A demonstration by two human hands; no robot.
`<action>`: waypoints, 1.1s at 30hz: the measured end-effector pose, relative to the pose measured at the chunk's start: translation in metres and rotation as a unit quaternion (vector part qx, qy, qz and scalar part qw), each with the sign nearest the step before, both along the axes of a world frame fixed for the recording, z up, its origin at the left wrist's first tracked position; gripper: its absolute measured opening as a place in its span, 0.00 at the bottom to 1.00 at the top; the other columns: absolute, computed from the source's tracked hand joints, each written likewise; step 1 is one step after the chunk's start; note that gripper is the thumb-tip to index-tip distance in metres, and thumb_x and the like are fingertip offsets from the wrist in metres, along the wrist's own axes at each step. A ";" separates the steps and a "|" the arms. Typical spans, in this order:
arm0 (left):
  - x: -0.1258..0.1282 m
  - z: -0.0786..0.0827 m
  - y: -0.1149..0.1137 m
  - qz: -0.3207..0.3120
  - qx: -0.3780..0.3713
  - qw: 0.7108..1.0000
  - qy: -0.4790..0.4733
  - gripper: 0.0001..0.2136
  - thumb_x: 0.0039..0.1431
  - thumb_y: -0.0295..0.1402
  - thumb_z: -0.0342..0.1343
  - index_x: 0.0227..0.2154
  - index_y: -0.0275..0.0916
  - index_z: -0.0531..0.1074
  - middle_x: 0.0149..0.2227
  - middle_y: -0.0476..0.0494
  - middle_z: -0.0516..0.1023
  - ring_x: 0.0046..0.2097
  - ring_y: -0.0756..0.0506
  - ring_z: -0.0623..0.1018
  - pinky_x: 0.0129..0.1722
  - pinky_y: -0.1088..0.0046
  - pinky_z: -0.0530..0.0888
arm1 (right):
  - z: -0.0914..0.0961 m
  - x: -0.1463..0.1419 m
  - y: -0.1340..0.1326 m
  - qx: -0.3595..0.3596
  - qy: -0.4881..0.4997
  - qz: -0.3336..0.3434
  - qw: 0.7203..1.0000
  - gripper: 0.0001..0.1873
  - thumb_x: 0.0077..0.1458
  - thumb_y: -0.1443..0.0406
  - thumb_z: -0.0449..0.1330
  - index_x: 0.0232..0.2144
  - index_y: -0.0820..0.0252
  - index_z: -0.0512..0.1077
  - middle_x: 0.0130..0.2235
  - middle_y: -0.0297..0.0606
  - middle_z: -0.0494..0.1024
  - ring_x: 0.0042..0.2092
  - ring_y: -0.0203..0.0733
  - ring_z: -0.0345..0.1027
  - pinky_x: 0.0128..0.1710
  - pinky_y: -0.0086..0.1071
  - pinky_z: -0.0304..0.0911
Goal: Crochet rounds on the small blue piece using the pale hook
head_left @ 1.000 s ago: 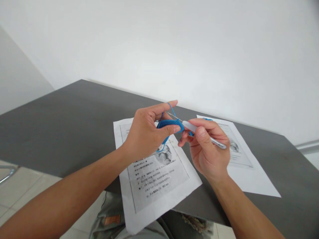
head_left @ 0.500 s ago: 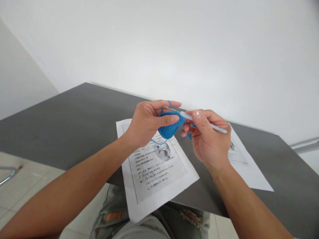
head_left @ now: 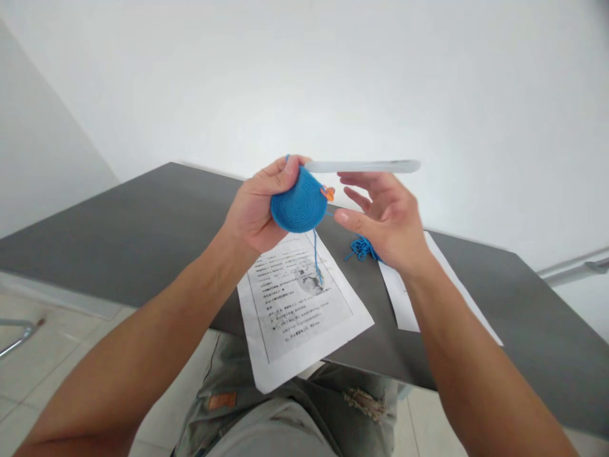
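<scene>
My left hand point(head_left: 252, 206) is raised above the table and pinches a round blue crochet piece point(head_left: 299, 206), whose flat round face is turned toward me. A small orange marker point(head_left: 327, 192) hangs at its right edge. A pale grey crochet hook point(head_left: 366, 166) sticks out level to the right from the top of the piece, pinned there by my left fingers. My right hand point(head_left: 385, 222) is just below the hook with its fingers spread and nothing in it. A blue yarn strand point(head_left: 314, 254) hangs from the piece, and a small tangle of yarn point(head_left: 361, 249) lies by my right wrist.
A printed sheet point(head_left: 304, 304) overhangs the near edge of the dark grey table point(head_left: 143, 222). A second sheet point(head_left: 404, 298) lies partly under my right forearm. My lap in grey trousers point(head_left: 285, 419) is below. A metal chair leg point(head_left: 14, 336) stands on the tiled floor at left.
Both hands have risen. The crochet piece has turned its round face toward me. My right hand has let go of the hook and opened; the hook now stays with my left hand.
</scene>
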State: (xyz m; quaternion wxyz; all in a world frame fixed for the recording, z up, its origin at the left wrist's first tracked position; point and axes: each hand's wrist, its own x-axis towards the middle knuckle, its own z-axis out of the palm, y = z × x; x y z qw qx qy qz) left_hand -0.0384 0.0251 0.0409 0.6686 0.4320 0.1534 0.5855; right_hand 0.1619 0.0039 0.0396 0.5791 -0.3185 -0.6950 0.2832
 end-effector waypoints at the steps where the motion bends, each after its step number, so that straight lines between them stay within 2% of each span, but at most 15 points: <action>1: -0.003 -0.004 -0.001 0.013 0.019 0.999 -0.023 0.09 0.61 0.38 0.70 0.28 0.44 0.79 0.28 0.50 0.78 0.32 0.46 0.78 0.52 0.56 0.83 | -0.007 -0.001 0.001 0.004 -0.035 -0.019 0.999 0.27 0.48 0.53 0.82 0.49 0.47 0.83 0.56 0.36 0.85 0.63 0.50 0.76 0.71 0.53 0.67; 3: -0.009 -0.012 -0.001 0.026 0.048 0.997 -0.052 0.12 0.53 0.42 0.74 0.24 0.47 0.77 0.23 0.53 0.72 0.29 0.47 0.72 0.56 0.52 0.82 | -0.018 -0.005 0.001 -0.006 -0.114 -0.015 0.993 0.20 0.57 0.54 0.76 0.50 0.50 0.83 0.54 0.39 0.87 0.58 0.50 0.79 0.67 0.52 0.70; 5: -0.013 -0.019 -0.001 0.030 0.066 0.995 -0.071 0.16 0.47 0.45 0.77 0.21 0.48 0.75 0.20 0.54 0.65 0.28 0.48 0.68 0.60 0.51 0.81 | -0.026 -0.011 -0.002 -0.036 -0.146 0.010 0.989 0.10 0.63 0.57 0.71 0.44 0.53 0.84 0.43 0.37 0.89 0.46 0.45 0.82 0.53 0.43 0.75; 7: -0.016 -0.023 0.001 0.018 0.077 0.993 -0.091 0.16 0.44 0.43 0.80 0.21 0.49 0.76 0.20 0.55 0.61 0.27 0.48 0.64 0.62 0.50 0.80 | -0.029 -0.017 -0.005 -0.046 -0.148 0.020 0.988 0.09 0.65 0.58 0.67 0.36 0.55 0.84 0.33 0.33 0.87 0.36 0.40 0.79 0.40 0.36 0.73; 9: -0.018 -0.025 0.001 0.004 0.076 0.991 -0.108 0.14 0.45 0.39 0.80 0.23 0.49 0.78 0.20 0.55 0.61 0.28 0.49 0.63 0.63 0.49 0.80 | -0.030 -0.020 -0.008 -0.037 -0.138 0.012 0.990 0.11 0.65 0.59 0.66 0.32 0.56 0.83 0.29 0.32 0.84 0.31 0.38 0.75 0.33 0.33 0.67; 12: -0.017 -0.027 0.001 -0.006 0.066 0.992 -0.109 0.11 0.50 0.39 0.78 0.24 0.49 0.80 0.22 0.54 0.62 0.29 0.49 0.64 0.62 0.48 0.80 | -0.029 -0.020 -0.009 -0.022 -0.114 -0.012 0.993 0.09 0.64 0.60 0.66 0.34 0.56 0.84 0.30 0.33 0.85 0.31 0.38 0.74 0.32 0.33 0.65; 16: -0.013 -0.029 -0.002 0.000 0.061 0.994 -0.086 0.12 0.48 0.42 0.79 0.23 0.49 0.79 0.20 0.54 0.59 0.29 0.48 0.64 0.60 0.46 0.80 | -0.026 -0.020 -0.012 0.017 -0.099 -0.035 0.994 0.08 0.65 0.61 0.67 0.34 0.54 0.84 0.32 0.33 0.86 0.31 0.38 0.73 0.33 0.34 0.67; 20: -0.011 -0.024 -0.006 0.015 0.072 0.995 -0.075 0.15 0.44 0.44 0.80 0.22 0.50 0.77 0.18 0.56 0.54 0.27 0.48 0.62 0.66 0.43 0.77 | -0.025 -0.024 -0.016 0.063 -0.176 0.043 0.981 0.09 0.65 0.64 0.65 0.32 0.54 0.83 0.31 0.32 0.85 0.31 0.37 0.74 0.35 0.34 0.67; 22: -0.010 -0.021 -0.008 0.024 0.069 0.995 -0.072 0.17 0.42 0.44 0.81 0.20 0.50 0.75 0.18 0.56 0.53 0.27 0.49 0.62 0.67 0.44 0.76 | -0.029 -0.028 -0.016 0.038 -0.192 0.083 0.977 0.12 0.66 0.62 0.65 0.30 0.55 0.82 0.29 0.32 0.83 0.30 0.36 0.73 0.34 0.33 0.67; 24: -0.010 -0.020 -0.009 0.025 0.065 0.995 -0.078 0.17 0.42 0.43 0.81 0.20 0.50 0.76 0.18 0.56 0.53 0.26 0.49 0.61 0.65 0.45 0.78 | -0.036 -0.032 -0.014 -0.009 -0.170 0.092 0.981 0.15 0.68 0.59 0.63 0.29 0.55 0.81 0.28 0.32 0.83 0.30 0.36 0.74 0.32 0.33 0.67; 26: -0.010 -0.021 -0.009 0.017 0.069 0.993 -0.089 0.15 0.43 0.41 0.81 0.22 0.51 0.78 0.18 0.56 0.53 0.26 0.50 0.61 0.62 0.47 0.79 | -0.043 -0.036 -0.013 -0.022 -0.111 0.033 0.993 0.13 0.69 0.58 0.63 0.33 0.54 0.83 0.33 0.33 0.87 0.33 0.38 0.77 0.34 0.34 0.71; 29: -0.009 -0.025 -0.008 0.009 0.081 0.992 -0.095 0.13 0.47 0.42 0.80 0.23 0.51 0.80 0.18 0.56 0.56 0.26 0.49 0.62 0.54 0.51 0.82 | -0.048 -0.041 -0.013 0.039 -0.037 -0.090 0.994 0.05 0.67 0.63 0.65 0.41 0.51 0.83 0.43 0.35 0.89 0.40 0.41 0.80 0.43 0.39 0.77; 33: -0.007 -0.029 -0.008 0.009 0.095 0.991 -0.091 0.11 0.51 0.42 0.78 0.23 0.51 0.82 0.18 0.54 0.61 0.26 0.49 0.66 0.41 0.63 0.82 | -0.046 -0.047 -0.013 0.139 -0.081 -0.112 0.981 0.06 0.64 0.68 0.67 0.41 0.50 0.83 0.41 0.36 0.86 0.38 0.39 0.76 0.40 0.37 0.75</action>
